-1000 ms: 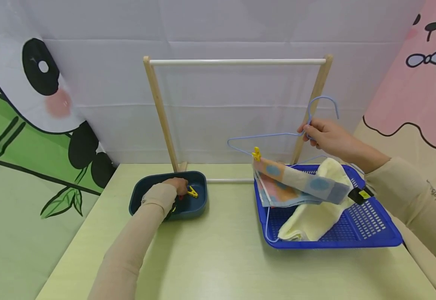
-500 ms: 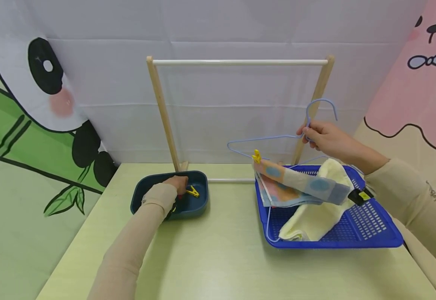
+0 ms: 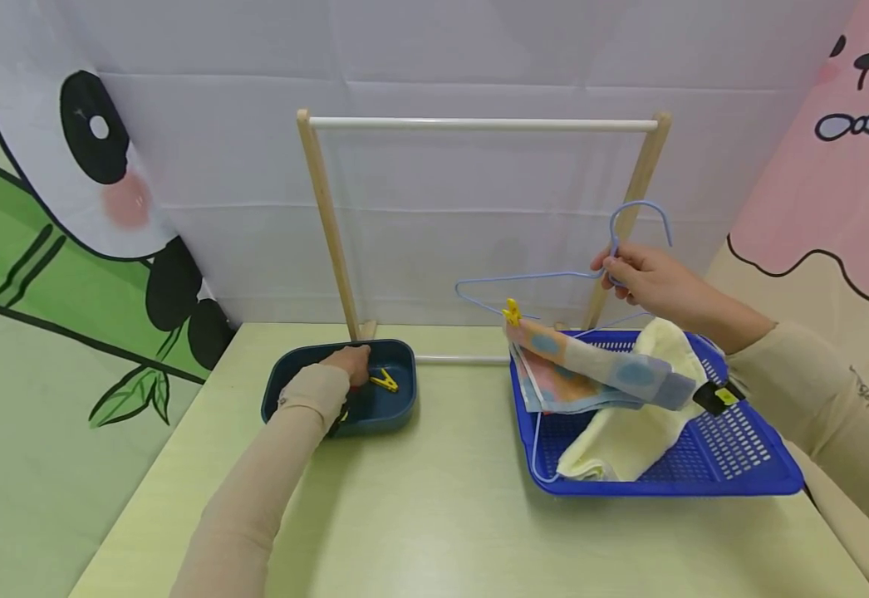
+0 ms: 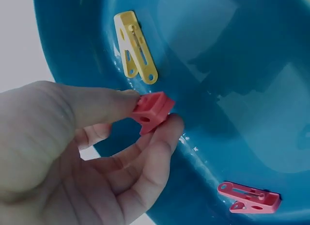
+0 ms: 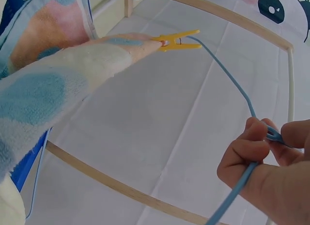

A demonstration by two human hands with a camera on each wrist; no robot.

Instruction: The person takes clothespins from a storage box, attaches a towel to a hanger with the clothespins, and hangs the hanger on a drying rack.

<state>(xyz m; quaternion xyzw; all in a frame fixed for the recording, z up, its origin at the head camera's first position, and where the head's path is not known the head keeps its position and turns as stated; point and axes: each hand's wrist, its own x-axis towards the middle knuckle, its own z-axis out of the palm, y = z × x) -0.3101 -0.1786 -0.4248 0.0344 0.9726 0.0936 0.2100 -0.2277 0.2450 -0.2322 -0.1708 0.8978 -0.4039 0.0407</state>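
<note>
- Pinched between the thumb and fingertips of the left hand [image 4: 97, 174] was a red clothespin [image 4: 155, 106], low inside the dark blue basin [image 3: 393, 422].
- Around that pinch, in the left wrist view, a loose yellow clothespin [image 4: 138, 45] lay between eleven and twelve o'clock and a second red clothespin [image 4: 264, 200] between four and five.
- Little had just changed: the scrap of red visible under the fingertips half a second earlier no longer showed in the head view, and the hand had barely shifted. My judgement was that the pin was secured, with lifting it out still to do.
- Behind, at the middle, stood a wooden drying rack with a white top rod [image 3: 483, 124]; the hanger was not on it.
- Another yellow clothespin [image 3: 512, 312] fastened the left end of a patterned towel [image 3: 595, 354] to the hanger, between eight and nine o'clock from the right hand [image 3: 651, 278].
- That right hand pinched the neck of the blue wire hanger [image 5: 231, 193], hook at twelve o'clock.
- Between five and six o'clock from it, the towel's far end, seemingly unpinned, lay over a cream cloth [image 3: 629, 440] in the blue basket [image 3: 674, 488]; the held pin probably suited that end.
</note>
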